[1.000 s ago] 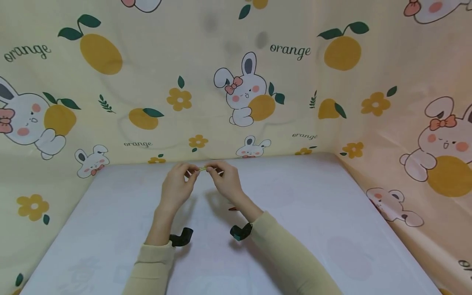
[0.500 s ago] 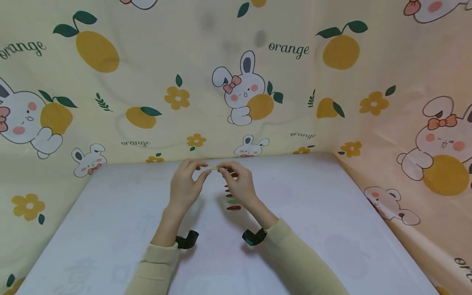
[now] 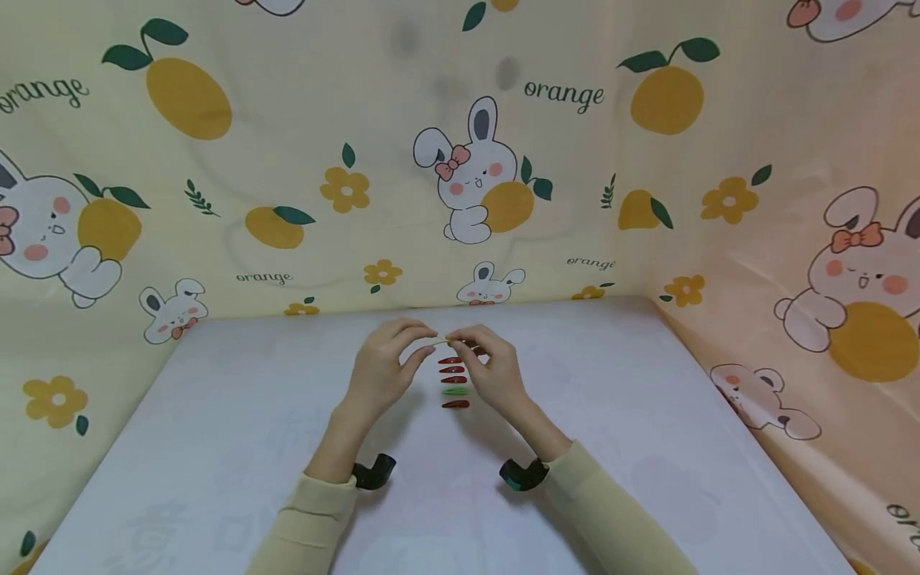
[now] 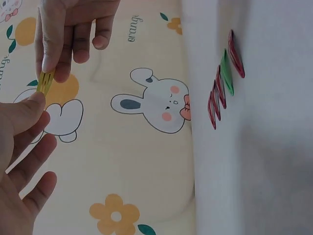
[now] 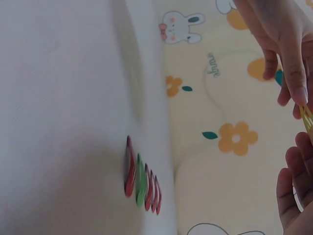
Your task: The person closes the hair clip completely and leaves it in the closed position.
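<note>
- Both hands pinch one small yellow clip [image 3: 440, 341] by its ends: the left hand [image 3: 384, 369] holds its left end and the right hand [image 3: 491, 369] its right end.
- The yellow clip is up in the air, above the white table [image 3: 216, 415].
- Red clips [image 3: 452, 370] and one green clip [image 3: 455, 391] lie in a row on the table, just under the hands.
- A cloth with bunnies [image 3: 470, 180] hangs at the far side.

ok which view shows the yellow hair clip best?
Left wrist: the yellow hair clip shows lengthwise, pinched between both hands' fingers, against the cloth. In the head view it is a thin sliver between the left hand and right hand. The right wrist view catches one end at the frame edge.
</note>
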The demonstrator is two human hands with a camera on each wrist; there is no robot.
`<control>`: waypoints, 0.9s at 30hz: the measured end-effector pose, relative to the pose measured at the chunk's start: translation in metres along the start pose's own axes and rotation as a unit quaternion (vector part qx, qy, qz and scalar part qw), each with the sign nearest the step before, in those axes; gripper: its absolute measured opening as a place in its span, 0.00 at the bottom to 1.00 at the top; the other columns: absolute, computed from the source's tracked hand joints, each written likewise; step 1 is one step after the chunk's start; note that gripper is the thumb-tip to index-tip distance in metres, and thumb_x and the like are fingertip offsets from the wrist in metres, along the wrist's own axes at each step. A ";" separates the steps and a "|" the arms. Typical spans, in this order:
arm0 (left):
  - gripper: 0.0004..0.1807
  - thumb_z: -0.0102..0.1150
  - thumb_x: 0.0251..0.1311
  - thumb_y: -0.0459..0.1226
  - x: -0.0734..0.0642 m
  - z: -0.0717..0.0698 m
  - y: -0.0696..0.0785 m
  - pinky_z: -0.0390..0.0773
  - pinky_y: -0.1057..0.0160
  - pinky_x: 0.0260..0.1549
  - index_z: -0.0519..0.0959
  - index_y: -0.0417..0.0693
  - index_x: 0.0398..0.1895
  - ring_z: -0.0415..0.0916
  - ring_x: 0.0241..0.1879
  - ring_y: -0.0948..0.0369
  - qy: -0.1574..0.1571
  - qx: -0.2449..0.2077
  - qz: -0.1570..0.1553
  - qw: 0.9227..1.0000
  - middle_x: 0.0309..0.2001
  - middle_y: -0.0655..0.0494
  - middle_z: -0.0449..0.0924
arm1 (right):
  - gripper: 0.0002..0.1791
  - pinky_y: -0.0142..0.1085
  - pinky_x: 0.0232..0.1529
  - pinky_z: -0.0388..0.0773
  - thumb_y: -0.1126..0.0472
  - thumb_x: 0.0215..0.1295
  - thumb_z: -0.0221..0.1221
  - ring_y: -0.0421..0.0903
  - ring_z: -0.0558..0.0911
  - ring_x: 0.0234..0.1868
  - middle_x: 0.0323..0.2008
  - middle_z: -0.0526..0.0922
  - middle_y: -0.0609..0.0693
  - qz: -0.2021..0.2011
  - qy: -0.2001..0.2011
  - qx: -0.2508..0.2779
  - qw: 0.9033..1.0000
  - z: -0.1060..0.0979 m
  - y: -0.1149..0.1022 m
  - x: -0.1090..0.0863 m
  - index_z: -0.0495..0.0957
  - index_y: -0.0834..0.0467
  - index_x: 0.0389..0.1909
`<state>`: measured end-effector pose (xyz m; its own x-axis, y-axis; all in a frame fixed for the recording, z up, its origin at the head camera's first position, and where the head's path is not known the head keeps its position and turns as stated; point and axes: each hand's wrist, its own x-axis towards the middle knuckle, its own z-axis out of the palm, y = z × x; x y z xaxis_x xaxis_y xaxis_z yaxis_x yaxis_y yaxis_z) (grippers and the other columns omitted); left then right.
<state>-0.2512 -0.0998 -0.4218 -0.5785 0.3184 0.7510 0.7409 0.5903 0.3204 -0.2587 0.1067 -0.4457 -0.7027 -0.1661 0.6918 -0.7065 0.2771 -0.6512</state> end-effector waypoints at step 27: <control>0.07 0.75 0.59 0.30 -0.007 0.024 0.011 0.81 0.57 0.40 0.87 0.48 0.38 0.83 0.41 0.57 -0.036 0.001 0.022 0.999 0.39 0.57 0.86 | 0.07 0.36 0.38 0.82 0.78 0.65 0.64 0.55 0.85 0.36 0.37 0.88 0.60 -0.008 -0.017 -0.027 0.999 -0.021 0.000 -0.021 0.85 0.68 0.40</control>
<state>-0.2472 -0.0776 -0.4369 -0.5678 0.3964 0.7215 0.7659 0.5757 0.2864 -0.2422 0.1302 -0.4541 -0.6942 -0.2030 0.6906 -0.7130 0.3253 -0.6211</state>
